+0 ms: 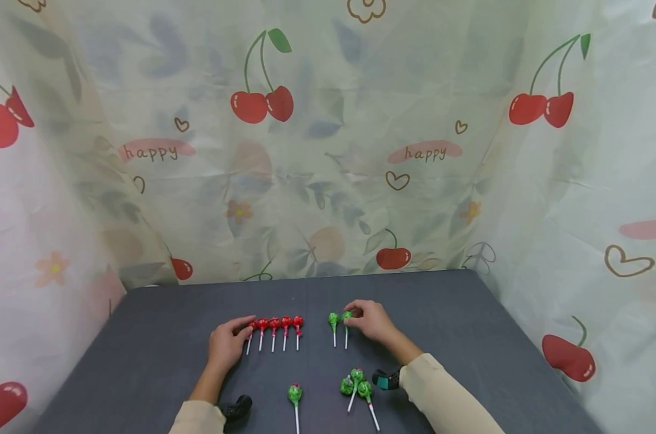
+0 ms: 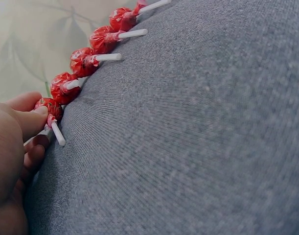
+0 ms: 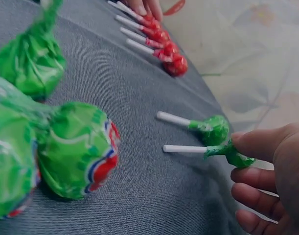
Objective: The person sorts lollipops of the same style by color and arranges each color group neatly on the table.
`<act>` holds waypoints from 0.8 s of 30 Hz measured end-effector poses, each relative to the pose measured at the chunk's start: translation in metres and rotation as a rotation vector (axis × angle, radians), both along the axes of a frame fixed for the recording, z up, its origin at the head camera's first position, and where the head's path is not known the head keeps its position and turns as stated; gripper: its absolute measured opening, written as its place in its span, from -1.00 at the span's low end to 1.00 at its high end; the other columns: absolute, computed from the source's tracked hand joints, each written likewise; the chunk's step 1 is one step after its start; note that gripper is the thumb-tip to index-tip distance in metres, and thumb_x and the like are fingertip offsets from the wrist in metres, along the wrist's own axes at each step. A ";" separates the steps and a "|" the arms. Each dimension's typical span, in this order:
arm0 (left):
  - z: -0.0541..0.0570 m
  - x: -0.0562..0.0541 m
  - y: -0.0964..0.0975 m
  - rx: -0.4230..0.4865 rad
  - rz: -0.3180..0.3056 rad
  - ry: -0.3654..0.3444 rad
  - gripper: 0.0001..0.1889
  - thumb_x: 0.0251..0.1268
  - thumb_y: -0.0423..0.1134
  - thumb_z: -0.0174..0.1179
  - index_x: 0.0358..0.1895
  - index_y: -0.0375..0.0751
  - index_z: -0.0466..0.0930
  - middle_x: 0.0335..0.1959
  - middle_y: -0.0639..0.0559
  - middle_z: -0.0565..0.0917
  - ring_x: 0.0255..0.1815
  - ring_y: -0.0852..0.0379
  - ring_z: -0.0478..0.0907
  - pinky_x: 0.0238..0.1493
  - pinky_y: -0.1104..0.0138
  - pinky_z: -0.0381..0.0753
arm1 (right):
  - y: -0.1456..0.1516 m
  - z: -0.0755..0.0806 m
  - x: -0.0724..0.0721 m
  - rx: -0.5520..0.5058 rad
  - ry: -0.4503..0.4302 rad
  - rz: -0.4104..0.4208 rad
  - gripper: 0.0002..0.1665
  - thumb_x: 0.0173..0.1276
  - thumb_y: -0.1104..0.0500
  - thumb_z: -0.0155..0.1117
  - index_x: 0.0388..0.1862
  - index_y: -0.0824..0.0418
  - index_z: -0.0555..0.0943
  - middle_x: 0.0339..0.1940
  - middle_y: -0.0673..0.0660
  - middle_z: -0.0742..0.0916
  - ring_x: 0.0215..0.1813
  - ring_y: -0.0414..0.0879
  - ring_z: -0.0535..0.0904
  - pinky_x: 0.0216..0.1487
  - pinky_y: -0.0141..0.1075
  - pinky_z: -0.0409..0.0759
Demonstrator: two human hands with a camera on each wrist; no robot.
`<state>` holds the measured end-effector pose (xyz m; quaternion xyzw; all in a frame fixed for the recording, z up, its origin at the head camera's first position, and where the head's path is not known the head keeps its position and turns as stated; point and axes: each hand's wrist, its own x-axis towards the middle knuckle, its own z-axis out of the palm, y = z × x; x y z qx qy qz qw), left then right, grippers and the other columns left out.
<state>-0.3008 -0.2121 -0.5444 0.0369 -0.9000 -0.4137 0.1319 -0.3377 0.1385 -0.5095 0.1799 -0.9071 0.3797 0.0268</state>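
Several red lollipops [image 1: 274, 323] lie side by side in a row, sticks toward me. At the row's left end, my left hand [image 1: 227, 345] pinches the last red lollipop [image 2: 52, 106] by its wrapped head between thumb and finger. To the right, my right hand [image 1: 375, 322] pinches a green lollipop [image 3: 240, 160] by the head, its white stick pointing toward me. Just left of that one lies another green lollipop [image 1: 333, 320], roughly parallel to it. My finger and thumb partly hide both held heads.
Nearer to me, three green lollipops [image 1: 365, 390] lie in a loose cluster by my right wrist. A single green lollipop [image 1: 295, 395] lies between my forearms. Grey cloth [image 1: 160, 337] covers the table, and a printed curtain [image 1: 328, 150] hangs behind and at both sides.
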 end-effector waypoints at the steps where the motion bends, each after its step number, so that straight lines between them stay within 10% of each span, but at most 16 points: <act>1: 0.000 0.000 0.000 -0.002 0.001 0.001 -0.71 0.33 -0.29 0.25 0.09 -0.07 0.69 0.07 -0.18 0.65 0.12 -0.18 0.53 0.10 -0.08 0.43 | 0.000 -0.001 -0.001 0.006 -0.007 -0.009 -0.74 0.21 0.17 0.45 -0.12 0.21 0.71 -0.39 -0.04 0.69 -0.33 -0.16 0.56 -0.32 -0.24 0.51; 24: -0.004 -0.002 -0.002 0.005 -0.002 0.000 -0.71 0.34 -0.28 0.24 0.10 -0.06 0.69 0.07 -0.16 0.65 0.11 -0.15 0.54 0.09 -0.07 0.43 | -0.011 -0.017 -0.011 0.050 0.032 -0.084 -0.78 0.21 0.11 0.45 -0.16 0.13 0.73 -0.47 -0.07 0.63 -0.42 -0.19 0.49 -0.33 -0.24 0.47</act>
